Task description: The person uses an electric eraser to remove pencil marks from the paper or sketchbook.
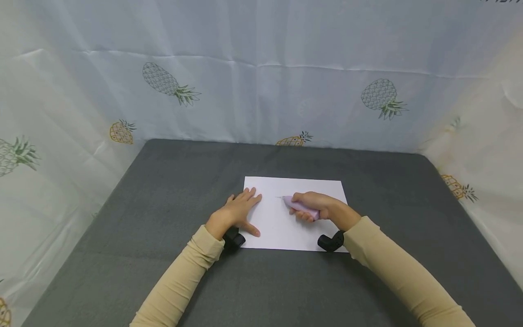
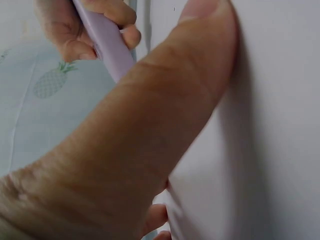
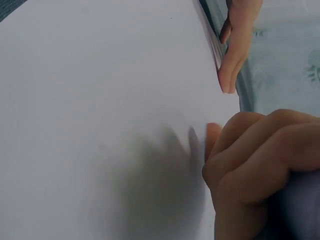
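Observation:
A white sheet of paper (image 1: 282,234) lies on the dark grey table. My left hand (image 1: 238,210) rests on its left side with fingers spread, the thumb near the lower edge. Above the right half of the sheet, my right hand (image 1: 320,202) grips a lilac handheld tool (image 1: 304,209) with a slim tip pointing left; its exact kind is unclear. In the left wrist view, the lilac tool (image 2: 107,42) shows behind my left thumb (image 2: 165,85). The right wrist view shows curled right-hand fingers (image 3: 260,160) close to the paper (image 3: 100,100).
The grey table (image 1: 163,181) extends around the sheet. A pale curtain (image 1: 261,100) printed with pineapples hangs behind it and at both sides. Black wrist-worn devices (image 1: 330,241) sit under the wrists, over the sheet's lower corners.

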Tool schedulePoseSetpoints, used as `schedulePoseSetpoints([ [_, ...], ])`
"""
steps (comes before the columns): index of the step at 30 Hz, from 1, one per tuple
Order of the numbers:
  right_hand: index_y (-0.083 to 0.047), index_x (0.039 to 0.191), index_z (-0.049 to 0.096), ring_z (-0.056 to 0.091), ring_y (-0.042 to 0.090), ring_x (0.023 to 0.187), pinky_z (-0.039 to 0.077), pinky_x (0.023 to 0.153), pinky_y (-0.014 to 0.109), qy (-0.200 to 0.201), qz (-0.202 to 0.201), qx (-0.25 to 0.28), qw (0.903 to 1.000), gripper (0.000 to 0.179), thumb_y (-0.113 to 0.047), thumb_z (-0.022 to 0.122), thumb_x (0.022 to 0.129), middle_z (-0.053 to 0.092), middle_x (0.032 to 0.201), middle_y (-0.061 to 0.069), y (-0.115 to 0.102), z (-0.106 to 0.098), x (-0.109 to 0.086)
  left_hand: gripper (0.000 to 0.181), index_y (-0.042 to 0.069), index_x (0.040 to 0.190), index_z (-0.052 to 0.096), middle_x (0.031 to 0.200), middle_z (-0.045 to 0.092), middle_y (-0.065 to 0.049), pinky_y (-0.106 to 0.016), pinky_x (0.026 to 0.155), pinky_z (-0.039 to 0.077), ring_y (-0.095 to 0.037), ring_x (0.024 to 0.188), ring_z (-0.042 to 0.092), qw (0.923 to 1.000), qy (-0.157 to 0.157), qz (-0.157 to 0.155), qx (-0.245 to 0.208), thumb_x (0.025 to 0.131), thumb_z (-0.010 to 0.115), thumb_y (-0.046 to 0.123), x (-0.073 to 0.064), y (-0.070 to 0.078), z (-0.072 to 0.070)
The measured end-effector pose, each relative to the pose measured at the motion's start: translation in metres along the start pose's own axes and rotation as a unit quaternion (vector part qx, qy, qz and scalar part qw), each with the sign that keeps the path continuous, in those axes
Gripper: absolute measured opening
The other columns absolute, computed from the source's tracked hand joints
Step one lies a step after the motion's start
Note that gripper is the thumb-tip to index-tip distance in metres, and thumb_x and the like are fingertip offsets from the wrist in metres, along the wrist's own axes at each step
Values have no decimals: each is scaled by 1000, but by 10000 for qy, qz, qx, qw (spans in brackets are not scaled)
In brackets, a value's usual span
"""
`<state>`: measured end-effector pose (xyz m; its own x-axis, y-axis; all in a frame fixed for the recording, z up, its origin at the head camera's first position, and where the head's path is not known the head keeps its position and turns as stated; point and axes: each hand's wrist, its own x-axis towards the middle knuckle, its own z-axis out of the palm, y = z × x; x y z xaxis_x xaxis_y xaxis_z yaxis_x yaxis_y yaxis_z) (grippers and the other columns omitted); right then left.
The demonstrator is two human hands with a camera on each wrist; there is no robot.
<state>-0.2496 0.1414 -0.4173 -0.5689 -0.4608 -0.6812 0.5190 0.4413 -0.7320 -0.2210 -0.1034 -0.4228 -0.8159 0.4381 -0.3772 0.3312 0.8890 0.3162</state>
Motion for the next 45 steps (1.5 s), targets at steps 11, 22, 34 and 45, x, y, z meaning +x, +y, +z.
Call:
schedulePoseSetpoints([
  [11,-4,91,46,34,0,41,32,39,12,23,-5,-48,10000,29,-25,29,100,42,59,-7,0,6,6,109,13,154,23,165,6,-12,-61,121,12,-30,155,4,10000,-15,-21,-61,70,83,45,0,0,1],
  [22,-4,89,47,33,0,40,33,39,12,285,87,-77,9995,29,-26,30,100,42,57,-6,-1,11,7,110,13,154,23,165,7,-11,-62,121,12,-30,155,5,10000,30,-54,-60,68,85,44,0,1,0],
  [34,-5,86,46,32,0,40,32,39,12,383,50,-156,9991,29,-25,31,99,41,56,-6,-3,14,6,110,14,154,23,166,6,-10,-61,121,12,-30,155,5,9999,5,-112,-55,68,84,44,1,1,1],
  [45,-5,84,46,32,0,39,31,39,13,388,103,-189,9990,30,-25,30,100,42,56,-6,-6,14,4,109,14,154,23,165,7,-10,-61,121,11,-30,155,5,9999,-16,-135,-98,68,84,43,0,2,1],
])
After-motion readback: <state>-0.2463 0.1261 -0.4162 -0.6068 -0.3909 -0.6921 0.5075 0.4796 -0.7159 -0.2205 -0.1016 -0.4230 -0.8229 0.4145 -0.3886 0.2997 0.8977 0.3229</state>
